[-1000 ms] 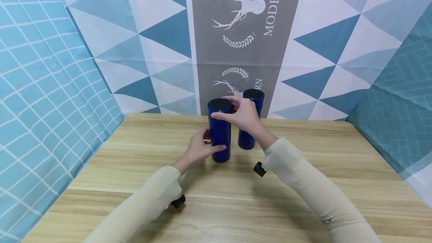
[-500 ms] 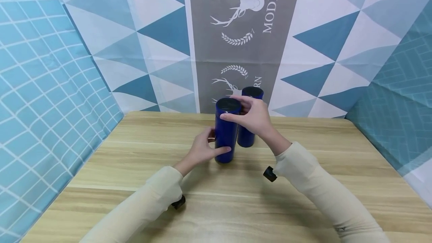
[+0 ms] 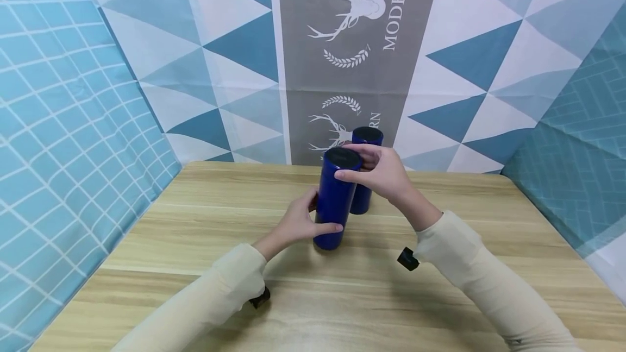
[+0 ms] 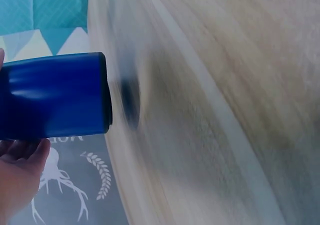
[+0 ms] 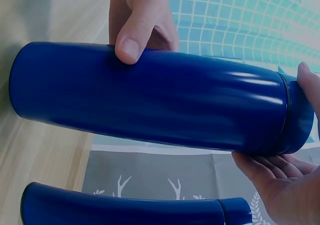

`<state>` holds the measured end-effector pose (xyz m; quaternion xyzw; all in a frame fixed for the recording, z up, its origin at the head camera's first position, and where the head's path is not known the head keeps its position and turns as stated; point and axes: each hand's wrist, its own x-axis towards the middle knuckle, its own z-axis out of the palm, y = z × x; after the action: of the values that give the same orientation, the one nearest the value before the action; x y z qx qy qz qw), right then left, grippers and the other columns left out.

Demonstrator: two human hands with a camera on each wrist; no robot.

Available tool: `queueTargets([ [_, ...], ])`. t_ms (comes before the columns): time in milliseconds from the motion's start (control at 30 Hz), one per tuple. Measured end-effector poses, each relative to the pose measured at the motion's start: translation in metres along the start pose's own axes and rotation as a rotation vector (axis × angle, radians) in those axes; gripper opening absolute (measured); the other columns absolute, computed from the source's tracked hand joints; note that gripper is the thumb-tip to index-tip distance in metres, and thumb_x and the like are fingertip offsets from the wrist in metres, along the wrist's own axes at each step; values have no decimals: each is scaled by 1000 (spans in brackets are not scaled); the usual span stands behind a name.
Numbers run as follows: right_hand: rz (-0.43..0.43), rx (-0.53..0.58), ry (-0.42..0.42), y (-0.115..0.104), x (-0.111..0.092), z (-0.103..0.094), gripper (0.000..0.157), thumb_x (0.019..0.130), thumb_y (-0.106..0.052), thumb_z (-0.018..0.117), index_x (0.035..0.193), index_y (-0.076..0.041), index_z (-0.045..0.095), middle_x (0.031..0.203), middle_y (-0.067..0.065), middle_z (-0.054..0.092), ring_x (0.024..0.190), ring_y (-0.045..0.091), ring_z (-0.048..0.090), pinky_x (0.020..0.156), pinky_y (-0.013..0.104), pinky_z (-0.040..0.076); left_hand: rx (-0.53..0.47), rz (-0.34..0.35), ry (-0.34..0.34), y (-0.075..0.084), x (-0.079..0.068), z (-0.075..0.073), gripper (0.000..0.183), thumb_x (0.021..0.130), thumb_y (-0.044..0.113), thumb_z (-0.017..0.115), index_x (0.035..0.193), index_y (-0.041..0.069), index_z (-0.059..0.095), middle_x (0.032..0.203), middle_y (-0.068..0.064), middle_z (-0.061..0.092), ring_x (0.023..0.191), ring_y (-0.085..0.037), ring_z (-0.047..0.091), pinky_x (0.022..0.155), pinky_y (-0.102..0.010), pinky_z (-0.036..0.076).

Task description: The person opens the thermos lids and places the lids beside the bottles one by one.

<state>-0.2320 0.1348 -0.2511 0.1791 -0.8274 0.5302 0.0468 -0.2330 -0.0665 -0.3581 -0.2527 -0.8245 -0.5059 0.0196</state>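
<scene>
A dark blue thermos bottle with a black-topped cap is held in both hands, tilted with its top leaning right. Low on its body my left hand grips it, thumb across the front. My right hand holds it around the cap, thumb in front and fingers behind. In the left wrist view a narrow gap shows between the base of the bottle and the wooden table. Behind it, partly hidden by the right hand, a second blue thermos bottle stands upright.
The table ends at a patterned cloth backdrop close behind the second bottle. A blue tiled cloth borders the left side, and a teal cloth the right. Black wrist cameras sit under both sleeves.
Both hands have moved the held bottle rightward and slightly toward the person, and it has gone from nearly upright to tilted. The second bottle has stayed in place.
</scene>
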Motion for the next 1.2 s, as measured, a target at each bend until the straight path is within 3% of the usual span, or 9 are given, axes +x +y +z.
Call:
queueTargets([
  [300,4,23,-47,0,-12,-4,54,77,-21,81,126,-12,62,120,12,69,105,21,69,92,33,57,-33,-7,-82,7,-8,6,76,72,26,84,137,13,46,128,-6,63,115,-22,62,102,-42,51],
  [633,-37,80,-99,3,-24,-3,55,76,-13,81,127,-7,61,121,17,68,98,13,71,85,25,58,-101,-33,-108,8,-13,14,72,72,20,83,134,10,49,126,-7,63,115,-23,63,102,-42,51],
  [833,-39,82,-118,4,-30,-3,57,76,-12,81,129,-7,59,125,16,66,102,19,70,85,26,59,-113,-35,-117,10,-19,15,75,72,22,84,136,13,47,128,-7,63,117,-24,62,102,-43,51],
  [1200,-45,75,-125,5,-37,-3,56,76,-13,81,128,-7,60,123,16,67,101,16,70,84,25,58,-78,-38,-111,13,-25,17,73,71,26,84,134,11,49,124,-6,64,115,-22,62,101,-42,52],
])
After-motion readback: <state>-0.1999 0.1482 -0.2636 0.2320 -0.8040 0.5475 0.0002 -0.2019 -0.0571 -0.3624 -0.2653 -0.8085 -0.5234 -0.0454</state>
